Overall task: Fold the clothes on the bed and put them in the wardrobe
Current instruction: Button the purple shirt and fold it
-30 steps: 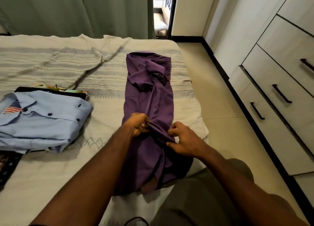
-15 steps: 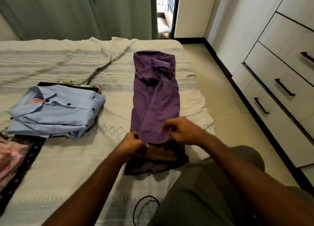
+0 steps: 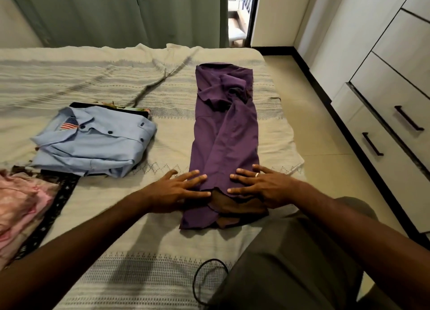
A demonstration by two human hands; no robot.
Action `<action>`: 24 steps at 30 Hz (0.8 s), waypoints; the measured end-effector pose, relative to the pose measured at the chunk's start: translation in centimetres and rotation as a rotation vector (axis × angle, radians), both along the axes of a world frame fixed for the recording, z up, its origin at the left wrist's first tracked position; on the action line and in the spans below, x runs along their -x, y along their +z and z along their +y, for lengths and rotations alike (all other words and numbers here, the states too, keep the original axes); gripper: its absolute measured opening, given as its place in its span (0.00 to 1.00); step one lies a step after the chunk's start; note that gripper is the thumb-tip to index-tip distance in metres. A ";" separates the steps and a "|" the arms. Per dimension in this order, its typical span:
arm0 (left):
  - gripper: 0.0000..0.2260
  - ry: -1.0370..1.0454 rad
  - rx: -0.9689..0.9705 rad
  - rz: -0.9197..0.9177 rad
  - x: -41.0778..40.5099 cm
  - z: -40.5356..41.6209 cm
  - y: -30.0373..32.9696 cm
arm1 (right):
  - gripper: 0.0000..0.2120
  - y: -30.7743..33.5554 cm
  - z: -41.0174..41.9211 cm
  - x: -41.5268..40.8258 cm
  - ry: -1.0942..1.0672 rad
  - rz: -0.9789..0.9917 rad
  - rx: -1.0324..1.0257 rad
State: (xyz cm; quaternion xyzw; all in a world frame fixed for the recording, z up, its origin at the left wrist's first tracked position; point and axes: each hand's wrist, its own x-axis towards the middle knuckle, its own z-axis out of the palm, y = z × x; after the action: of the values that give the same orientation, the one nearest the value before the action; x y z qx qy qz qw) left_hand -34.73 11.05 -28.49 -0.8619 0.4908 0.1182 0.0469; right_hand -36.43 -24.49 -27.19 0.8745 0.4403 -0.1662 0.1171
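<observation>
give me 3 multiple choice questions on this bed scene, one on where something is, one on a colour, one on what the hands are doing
1. Where does the folded blue shirt lie?
A. left of the purple garment
B. on the floor
C. on top of the purple garment

2. What colour is the long garment under the hands?
A. green
B. purple
C. white

3. How are the left hand and right hand placed?
A. both lifted off the bed
B. both gripping a hanger
C. both flat, fingers spread, pressing the garment

Answers: 1 A, the blue shirt sits on the bed to the garment's left. 2 B, its fabric is plainly purple. 3 C, straight fingers lie on the near end of the cloth.
</observation>
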 end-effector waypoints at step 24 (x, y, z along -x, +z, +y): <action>0.13 1.444 1.016 0.738 -9.7 -6.3 -2.2 | 0.52 -1.7 -1.5 -8.6 -1.394 0.608 -1.513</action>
State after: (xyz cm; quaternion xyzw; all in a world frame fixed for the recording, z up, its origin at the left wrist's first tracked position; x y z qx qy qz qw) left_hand -25.04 4.73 -30.65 -0.7825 -0.1827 0.1558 -0.5745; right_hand -27.81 -26.00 -28.85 0.7003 -0.1566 -0.0913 -0.6905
